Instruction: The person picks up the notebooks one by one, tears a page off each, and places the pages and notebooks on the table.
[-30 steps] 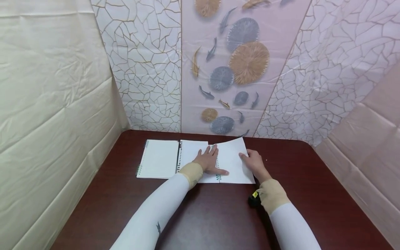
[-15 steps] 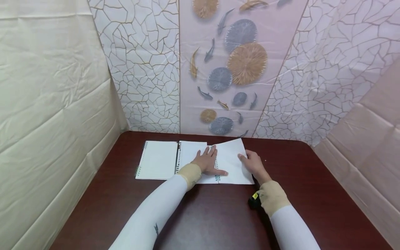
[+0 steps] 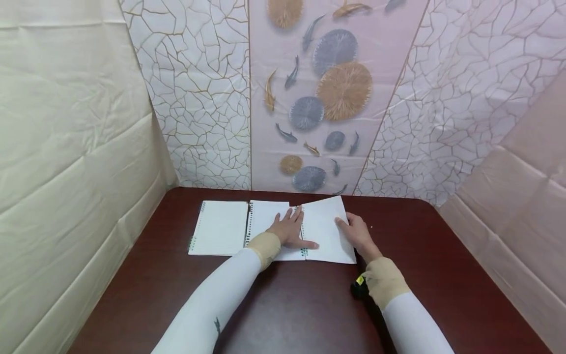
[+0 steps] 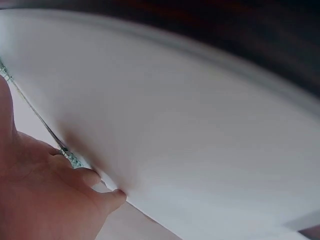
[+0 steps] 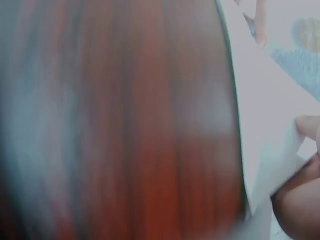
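An open ring-bound notebook (image 3: 325,228) with blank white pages lies toward the far side of the table, green rings along its fold. My left hand (image 3: 288,231) rests spread on it across the rings, fingers straight and thumb out over the right page. With thumb and fingers my right hand (image 3: 357,233) pinches the right page edge, and the page's far right corner lifts. In the right wrist view the thumb lies on top of the white sheet (image 5: 265,110); how many sheets are held I cannot tell. The left wrist view shows the left hand (image 4: 50,195) beside the bowed page (image 4: 175,115).
Left of it lies another white-paged notebook (image 3: 221,228) with green rings at its left edge and black rings at its right. A small black object with a yellow label (image 3: 359,286) sits by the right wrist. Fabric-covered walls stand around the dark red table (image 3: 283,305).
The whole scene shifts slightly left and down as the head view moves. Both hands keep their places on the notebook; the right page's near edge bows a little more.
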A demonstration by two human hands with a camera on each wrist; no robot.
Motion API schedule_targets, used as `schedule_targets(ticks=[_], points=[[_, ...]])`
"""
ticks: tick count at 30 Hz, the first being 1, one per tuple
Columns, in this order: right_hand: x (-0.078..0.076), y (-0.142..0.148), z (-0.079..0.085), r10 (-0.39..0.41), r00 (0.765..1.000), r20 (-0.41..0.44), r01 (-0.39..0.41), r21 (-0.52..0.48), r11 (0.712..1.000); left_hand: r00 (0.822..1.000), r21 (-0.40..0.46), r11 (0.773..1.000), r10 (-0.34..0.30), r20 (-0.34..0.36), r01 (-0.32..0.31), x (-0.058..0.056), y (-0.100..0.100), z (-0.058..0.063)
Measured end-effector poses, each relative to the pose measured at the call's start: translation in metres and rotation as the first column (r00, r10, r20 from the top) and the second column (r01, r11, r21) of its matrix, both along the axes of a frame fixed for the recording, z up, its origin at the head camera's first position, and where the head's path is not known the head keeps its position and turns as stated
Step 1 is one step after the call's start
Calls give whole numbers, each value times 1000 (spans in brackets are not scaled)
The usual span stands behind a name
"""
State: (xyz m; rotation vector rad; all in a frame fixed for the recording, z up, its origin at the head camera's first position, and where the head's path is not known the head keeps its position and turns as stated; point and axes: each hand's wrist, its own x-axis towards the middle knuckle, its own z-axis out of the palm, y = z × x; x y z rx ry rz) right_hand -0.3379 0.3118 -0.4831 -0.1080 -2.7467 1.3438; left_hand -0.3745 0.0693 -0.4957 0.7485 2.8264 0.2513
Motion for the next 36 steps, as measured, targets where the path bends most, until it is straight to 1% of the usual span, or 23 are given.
schedule_targets(ticks=[3,4,7,9,11,13,15,18,20,21,22,25,27,29,30,32,33,35,36], points=[[1,-7,2,-10,1000,-21,11,41,999,1000,13,1000,-2,-6,2,-8,1,-12],[1,-9,3,-3,999,-43,6,70,998,1000,14,1000,-1,-4,1,-6,1,-11],[3,-11,8,25,989,-146,2,184,983,1000,9,1000,-1,-9,1,5,-1,2],[5,-12,11,46,974,-221,14,264,964,1000,-3,1000,0,-18,0,13,-1,11],[6,-13,14,60,958,-282,36,322,946,1000,-11,1000,-6,-18,6,21,-3,21],[8,-13,16,67,946,-317,51,351,935,1000,-17,1000,-3,-15,3,21,-3,22],[10,-13,17,68,942,-329,59,361,931,1000,-21,1000,6,4,-6,19,-2,20],[12,-12,16,64,941,-331,64,360,931,1000,-17,1000,22,17,-21,9,0,9],[13,-12,15,55,940,-335,72,356,932,999,-13,1000,25,22,-25,9,0,9],[13,-12,14,54,938,-342,74,352,933,1000,-17,1000,25,15,-24,6,1,6],[14,-11,14,53,935,-351,78,347,935,1000,-11,1000,23,13,-22,7,1,7],[18,-8,12,43,931,-363,86,331,940,1000,-14,1000,13,24,-13,15,1,18],[21,-7,11,41,929,-369,87,322,943,1000,-7,1000,9,27,-9,11,3,13],[24,-5,10,34,929,-367,88,312,946,999,-5,1000,3,33,-3,13,3,14],[25,-4,10,33,931,-364,86,304,949,1000,-7,1000,0,29,0,11,2,11],[27,-1,10,26,934,-357,84,291,953,999,-10,1000,-4,34,4,9,2,10],[28,0,11,23,938,-347,81,282,956,999,-19,1000,-7,38,8,10,0,13],[29,4,13,15,945,-326,73,256,964,999,-15,1000,-7,40,8,9,-2,12],[29,7,15,10,948,-317,70,239,969,999,-16,1000,-8,40,8,6,-2,9]])
